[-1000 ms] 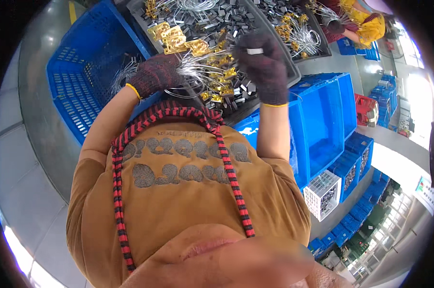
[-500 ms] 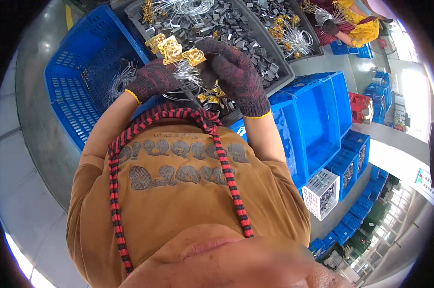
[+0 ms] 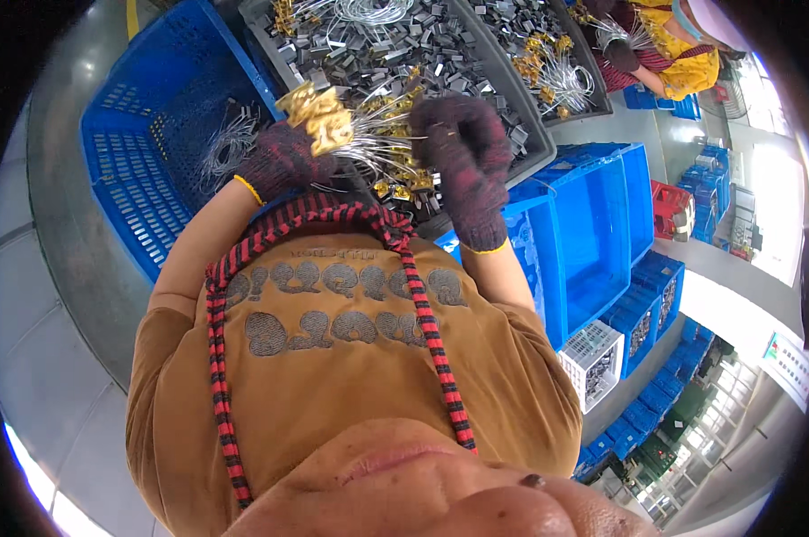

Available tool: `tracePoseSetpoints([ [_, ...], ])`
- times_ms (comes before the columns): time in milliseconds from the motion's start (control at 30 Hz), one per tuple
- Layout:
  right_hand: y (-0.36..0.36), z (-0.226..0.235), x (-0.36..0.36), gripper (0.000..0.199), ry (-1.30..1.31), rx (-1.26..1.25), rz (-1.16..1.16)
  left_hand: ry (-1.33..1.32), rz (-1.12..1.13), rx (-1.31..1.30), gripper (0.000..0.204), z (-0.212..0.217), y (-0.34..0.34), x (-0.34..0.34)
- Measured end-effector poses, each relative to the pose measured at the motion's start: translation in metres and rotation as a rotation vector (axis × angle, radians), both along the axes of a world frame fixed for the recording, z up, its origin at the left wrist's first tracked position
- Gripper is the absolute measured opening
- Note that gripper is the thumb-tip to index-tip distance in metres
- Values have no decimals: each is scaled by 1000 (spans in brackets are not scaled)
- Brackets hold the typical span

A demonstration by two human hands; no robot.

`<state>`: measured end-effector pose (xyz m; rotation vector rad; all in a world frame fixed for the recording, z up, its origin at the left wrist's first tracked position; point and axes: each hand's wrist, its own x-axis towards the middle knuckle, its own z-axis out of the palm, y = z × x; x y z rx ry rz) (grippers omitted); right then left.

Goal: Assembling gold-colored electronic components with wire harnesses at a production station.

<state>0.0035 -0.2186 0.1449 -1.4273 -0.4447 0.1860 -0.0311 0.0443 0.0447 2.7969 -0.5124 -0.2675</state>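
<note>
Head view: the left hand (image 3: 283, 161), in a dark knitted glove with a yellow cuff, sits at about eleven o'clock from the picture's centre. Its fingers are closed around a bundle of silver wires (image 3: 373, 148). The wires fan out toward two o'clock from that hand, and their brass-coloured end pieces (image 3: 319, 116) stand bunched just above the glove, at its one o'clock.

The right hand (image 3: 462, 157), gloved the same way, is at about twelve o'clock from centre, just to the right of the bundle. Its fingers curl down over the far ends of the wires and touch them. Whether they pinch a single wire or only rest on the bunch cannot be told, since the back of the glove hides the fingertips.

Under both hands lies a grey tray (image 3: 512, 166) full of small grey metal clips, with more brass-tipped wires scattered among them. A second grey tray (image 3: 592, 112) adjoins it toward one o'clock and holds the same kind of parts.

A blue slotted crate (image 3: 145, 170) stands at ten o'clock, with a loose tangle of thin wire in it. Blue bins (image 3: 592, 233) stand at three o'clock, with more stacked below them toward four o'clock.

At the top right, another person in a yellow top (image 3: 686, 63) handles a similar wire bunch.
</note>
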Motion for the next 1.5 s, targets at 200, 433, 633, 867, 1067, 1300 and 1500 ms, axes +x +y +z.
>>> tracePoseSetpoints([
  [200,-71,-86,48,15,714,169,-83,5,-10,-553,42,-141,28,15],
  [433,-56,-78,143,39,340,-607,-75,138,-36,-256,52,-31,-6,22],
  [633,-13,-209,218,43,-226,-1313,-20,-32,9,-71,50,12,-11,16],
  [867,-38,-192,212,26,-152,-886,68,401,155,-955,38,-68,22,-3],
  [1067,-36,-18,121,26,-4,-226,-10,-384,-128,-106,33,-80,19,12],
  [1300,15,16,33,40,-243,-345,220,-48,-37,12,55,-52,10,19],
  [1500,49,7,32,44,-497,-242,344,-91,65,-23,46,-24,-6,16],
])
